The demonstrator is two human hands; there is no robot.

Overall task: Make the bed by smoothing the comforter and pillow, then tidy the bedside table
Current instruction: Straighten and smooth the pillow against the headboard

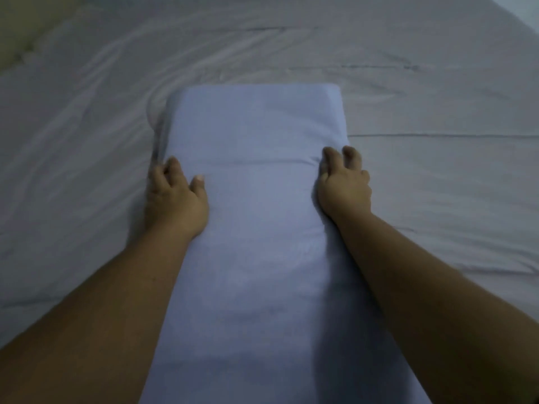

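A long pale blue pillow lies lengthwise on the bed, running from the bottom edge of the view up to the middle. My left hand grips its left edge, thumb on top and fingers curled down over the side. My right hand grips the right edge in the same way, fingers curled over the side. A shallow crease crosses the pillow between the two hands. The bedside table is not in view.
A wrinkled light grey sheet covers the bed all round the pillow. A yellowish patch of bedding shows at the far left. The bed's far right corner curves off at the top right.
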